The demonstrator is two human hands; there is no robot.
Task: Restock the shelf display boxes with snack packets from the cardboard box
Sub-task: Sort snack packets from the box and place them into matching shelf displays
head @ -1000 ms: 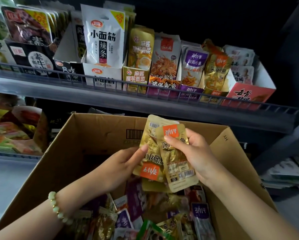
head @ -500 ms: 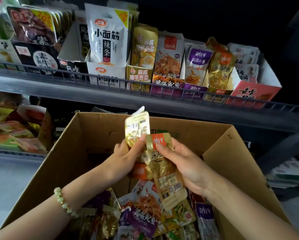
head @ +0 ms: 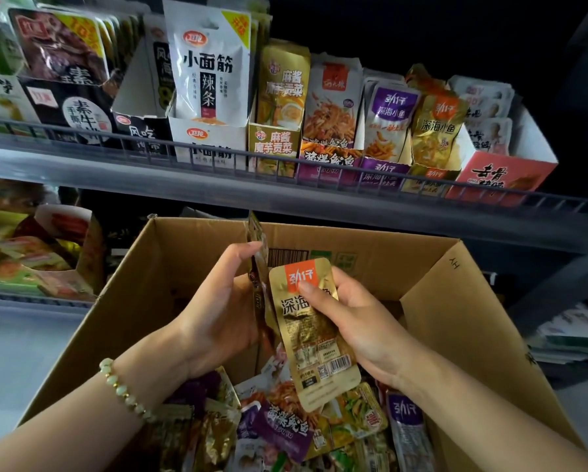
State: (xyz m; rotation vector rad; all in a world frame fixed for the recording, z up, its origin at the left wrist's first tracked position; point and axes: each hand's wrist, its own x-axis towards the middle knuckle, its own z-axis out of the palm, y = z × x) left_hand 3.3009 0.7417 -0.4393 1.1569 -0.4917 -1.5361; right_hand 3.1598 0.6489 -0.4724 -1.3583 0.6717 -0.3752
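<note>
At the centre of the frame, above the open cardboard box (head: 473,301), a gold packet (head: 314,328) sits face-on in the right hand (head: 360,325), thumb pressed on its orange logo, fingers curled behind. The left hand (head: 217,318) pinches a second gold packet (head: 256,253), now turned edge-on; a second ago the two lay overlapped, one logo upside down. They look sorted and ready for the matching gold display box (head: 432,173) at upper right.

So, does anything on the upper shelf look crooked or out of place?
Yes. In the gold display box, the front packet leans to the right, and a crumpled packet pokes up behind it, unlike the tidier neighbouring rows.
</note>
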